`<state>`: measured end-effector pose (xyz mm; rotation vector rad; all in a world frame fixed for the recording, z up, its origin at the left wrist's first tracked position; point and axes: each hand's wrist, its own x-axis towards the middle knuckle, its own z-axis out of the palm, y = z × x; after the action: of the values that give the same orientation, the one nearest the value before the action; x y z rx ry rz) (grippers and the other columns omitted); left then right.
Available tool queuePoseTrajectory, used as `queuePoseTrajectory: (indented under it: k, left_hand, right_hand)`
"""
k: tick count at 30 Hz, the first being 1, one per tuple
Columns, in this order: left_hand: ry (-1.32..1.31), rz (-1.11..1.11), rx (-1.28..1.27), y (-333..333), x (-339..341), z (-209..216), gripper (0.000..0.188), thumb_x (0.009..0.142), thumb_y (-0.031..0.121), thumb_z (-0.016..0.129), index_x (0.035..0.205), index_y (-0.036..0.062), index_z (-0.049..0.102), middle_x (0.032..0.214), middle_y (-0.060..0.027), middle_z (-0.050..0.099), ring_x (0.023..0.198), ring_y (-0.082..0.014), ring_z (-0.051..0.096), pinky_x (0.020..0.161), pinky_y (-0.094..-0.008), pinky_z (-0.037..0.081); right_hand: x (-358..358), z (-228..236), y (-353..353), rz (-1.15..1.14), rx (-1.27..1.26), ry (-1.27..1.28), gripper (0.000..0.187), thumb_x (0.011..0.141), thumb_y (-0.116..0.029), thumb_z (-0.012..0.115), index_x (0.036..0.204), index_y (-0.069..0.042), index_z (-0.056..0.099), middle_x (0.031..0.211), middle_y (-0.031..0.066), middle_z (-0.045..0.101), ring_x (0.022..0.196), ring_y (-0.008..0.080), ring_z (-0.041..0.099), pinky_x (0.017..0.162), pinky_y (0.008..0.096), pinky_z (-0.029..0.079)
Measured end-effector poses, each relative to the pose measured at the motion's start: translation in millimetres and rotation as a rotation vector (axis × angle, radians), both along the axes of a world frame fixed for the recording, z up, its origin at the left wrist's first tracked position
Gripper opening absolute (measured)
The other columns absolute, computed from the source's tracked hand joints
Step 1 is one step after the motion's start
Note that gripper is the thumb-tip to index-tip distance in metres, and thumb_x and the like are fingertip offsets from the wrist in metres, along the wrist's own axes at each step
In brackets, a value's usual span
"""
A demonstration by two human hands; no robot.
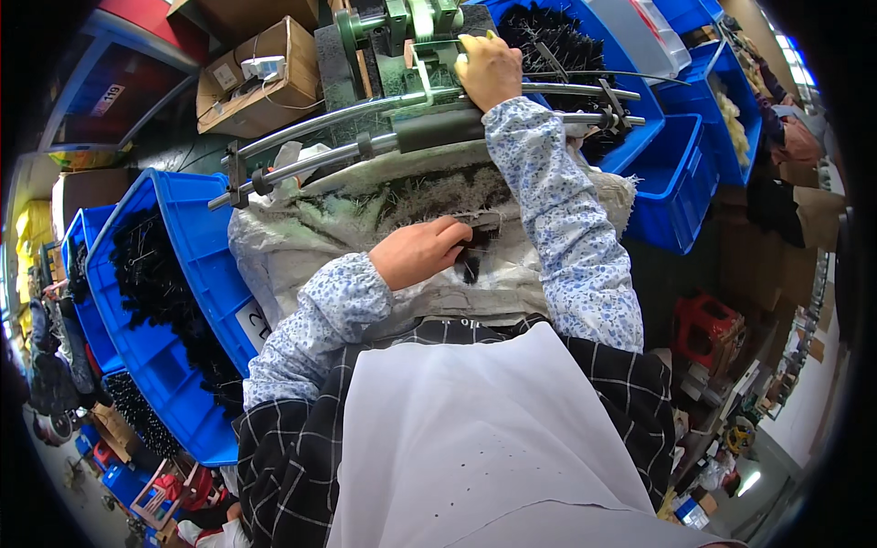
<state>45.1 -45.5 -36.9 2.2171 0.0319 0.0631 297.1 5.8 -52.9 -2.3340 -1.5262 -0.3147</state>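
My left hand (418,255) is low over my lap, its fingers closed on a small black bristle brush (471,263) whose tuft hangs below the fingertips. Beneath it a whitish woven sack (320,224) covers my lap, strewn with dark bristle scraps. Farther off, my right hand (491,71) is at the green machine (402,57), its fingers curled in beside a metal bracket (425,73). Yellow covers show on its fingertips. What those fingers grip is hidden. Two metal rails (343,146) run across the machine's near side, below the right hand.
On the left, a blue bin (196,233) holds black wire brushes. Another pile of black brushes (553,41) lies in a bin beyond my right hand. An empty-looking blue bin (671,187) stands at right, above a red stool (705,327). A cardboard box (265,87) sits back left.
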Motion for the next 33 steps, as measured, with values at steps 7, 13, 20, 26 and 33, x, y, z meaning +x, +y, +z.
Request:
queuePoseTrajectory:
  k: [7, 13, 20, 26, 33]
  left_hand:
    - [-0.032, 0.014, -0.109, 2.2, 2.2, 12.5, 0.023, 0.080, 0.007, 0.061, 0.101, 0.0046, 0.052, 0.106, -0.0130, 0.050, 0.087, -0.0315, 0.058, 0.075, -0.0369, 0.050]
    - [-0.090, 0.147, -0.171, 22.7, -15.2, 13.8, 0.027, 0.075, -0.003, 0.061, 0.099, 0.0038, 0.053, 0.107, -0.0111, 0.049, 0.094, -0.0255, 0.055, 0.079, -0.0316, 0.049]
    - [-0.170, 0.320, -0.284, 42.4, -16.7, 14.6, 0.025, 0.073, -0.006, 0.061, 0.094, 0.0015, 0.051, 0.102, -0.0095, 0.051, 0.084, -0.0193, 0.058, 0.073, -0.0267, 0.049]
    - [-0.221, 0.337, -0.343, 40.7, -5.2, 12.4, 0.023, 0.074, -0.008, 0.060, 0.094, -0.0003, 0.051, 0.100, -0.0081, 0.051, 0.085, -0.0160, 0.058, 0.077, -0.0253, 0.049]
    - [-0.382, 0.525, -0.323, 21.5, 24.1, 1.0, 0.025, 0.073, -0.008, 0.061, 0.095, -0.0001, 0.052, 0.099, -0.0091, 0.053, 0.086, -0.0170, 0.061, 0.077, -0.0261, 0.051]
  right_hand:
    - [-25.1, 2.0, 11.9, 0.011, 0.043, -0.078, 0.029, 0.074, -0.022, 0.059, 0.100, -0.011, 0.065, 0.086, 0.0091, 0.065, 0.095, 0.0274, 0.058, 0.077, 0.0425, 0.041]
    - [24.1, -1.1, -14.2, -0.009, 0.080, -0.069, 0.021, 0.074, -0.024, 0.061, 0.091, -0.013, 0.067, 0.084, 0.0055, 0.067, 0.091, 0.0244, 0.059, 0.076, 0.0428, 0.041]
    - [87.9, 4.7, -16.3, -0.028, -0.112, -0.142, 0.019, 0.083, -0.030, 0.056, 0.093, -0.019, 0.068, 0.087, 0.0077, 0.065, 0.086, 0.0280, 0.061, 0.074, 0.0400, 0.049]
    - [116.9, 37.0, -28.6, -0.045, -0.090, -0.359, 0.016, 0.082, -0.023, 0.055, 0.087, -0.016, 0.069, 0.081, 0.0090, 0.065, 0.077, 0.0282, 0.062, 0.068, 0.0397, 0.049]
    - [-40.4, 88.5, -109.2, 0.375, -0.222, 0.537, 0.027, 0.082, -0.013, 0.060, 0.109, -0.010, 0.060, 0.100, 0.0120, 0.063, 0.088, 0.0287, 0.062, 0.077, 0.0363, 0.049]
